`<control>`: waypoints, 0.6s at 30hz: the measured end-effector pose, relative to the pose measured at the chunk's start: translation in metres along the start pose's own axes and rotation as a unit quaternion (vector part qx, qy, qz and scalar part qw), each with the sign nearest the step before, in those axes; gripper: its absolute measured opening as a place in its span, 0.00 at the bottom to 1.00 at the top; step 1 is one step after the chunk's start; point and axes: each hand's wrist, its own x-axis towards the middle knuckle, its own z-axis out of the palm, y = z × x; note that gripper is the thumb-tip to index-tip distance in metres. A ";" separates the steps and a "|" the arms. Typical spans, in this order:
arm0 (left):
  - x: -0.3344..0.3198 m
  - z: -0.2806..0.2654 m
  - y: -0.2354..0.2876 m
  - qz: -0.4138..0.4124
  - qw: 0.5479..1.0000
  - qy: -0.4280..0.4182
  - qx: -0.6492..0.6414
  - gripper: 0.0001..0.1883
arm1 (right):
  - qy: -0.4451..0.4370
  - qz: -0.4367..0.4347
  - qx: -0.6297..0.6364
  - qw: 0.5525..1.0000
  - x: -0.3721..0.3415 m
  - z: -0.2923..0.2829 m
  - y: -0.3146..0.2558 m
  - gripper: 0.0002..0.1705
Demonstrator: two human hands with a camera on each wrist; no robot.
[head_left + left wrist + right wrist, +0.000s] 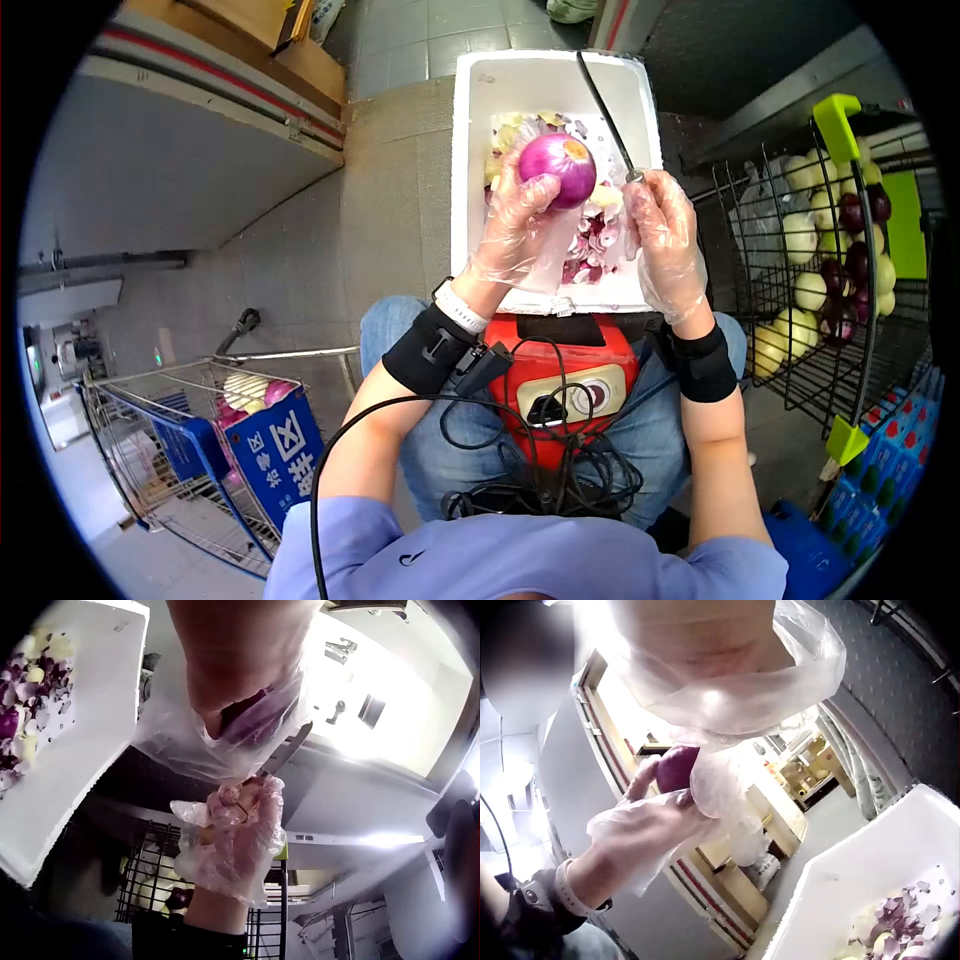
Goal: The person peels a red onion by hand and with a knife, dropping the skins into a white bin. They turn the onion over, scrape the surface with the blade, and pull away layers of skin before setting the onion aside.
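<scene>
A purple onion (pixel 557 171) with a pale cut end is gripped in my gloved left hand (pixel 515 225) above the white foam box (pixel 480 100). To its right, my gloved right hand (pixel 665 235) holds a knife (pixel 604 110) by the handle, its blade pointing up and away from me. Blade and onion are apart. The left wrist view shows the right hand (pixel 232 840) with the knife (pixel 286 748) beyond the left one. In the right wrist view the left hand (pixel 649 825) grips the onion (pixel 678 768).
Peels and scraps (pixel 590 245) lie in the box. A black wire cart (pixel 800 290) with white and purple onions stands at the right. Another cart (pixel 190 450) with a blue sign is at the left. A red stool (pixel 510 365) and black cables lie between the knees.
</scene>
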 end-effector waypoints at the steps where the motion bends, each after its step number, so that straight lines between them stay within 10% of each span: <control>1: 0.001 0.001 0.002 0.015 0.999 -0.003 0.029 0.37 | -0.007 0.009 -0.016 1.000 -0.001 0.001 -0.002 0.10; 7: -0.009 0.008 -0.005 0.066 0.962 0.018 0.264 0.40 | 0.031 -0.017 0.098 0.995 -0.008 0.015 -0.011 0.10; 18: -0.015 0.014 -0.016 0.096 0.957 0.004 0.273 0.39 | 0.028 -0.265 -0.274 0.924 -0.007 0.005 -0.004 0.19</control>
